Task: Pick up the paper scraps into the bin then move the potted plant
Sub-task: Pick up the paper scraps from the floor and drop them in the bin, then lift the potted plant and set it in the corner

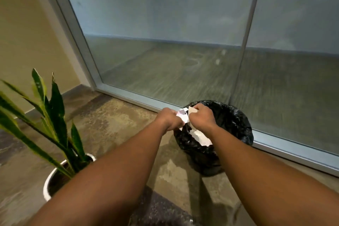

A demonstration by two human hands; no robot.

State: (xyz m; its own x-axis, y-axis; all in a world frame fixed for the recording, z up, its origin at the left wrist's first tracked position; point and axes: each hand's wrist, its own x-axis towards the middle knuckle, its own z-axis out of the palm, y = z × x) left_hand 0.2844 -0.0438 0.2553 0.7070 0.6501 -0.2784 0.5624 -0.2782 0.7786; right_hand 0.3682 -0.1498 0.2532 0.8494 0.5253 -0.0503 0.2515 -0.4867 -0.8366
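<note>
Both my hands are held out over the bin [236, 126], a round bin lined with a black plastic bag that stands on the floor against the glass wall. My left hand [168, 117] grips crumpled white paper scraps [183, 114]. My right hand [201, 115] pinches a pale scrap [192, 109] just beside them, above the bin's near rim. More white paper [200, 136] lies inside the bag. The potted plant [53, 115], with long green striped leaves in a white pot [48, 180], stands on the floor at the lower left, partly hidden behind my left forearm.
A frosted glass wall with a metal frame [128, 95] runs behind the bin. A beige wall [23, 42] meets it at the left corner. The floor [110, 119] is mottled brown and grey.
</note>
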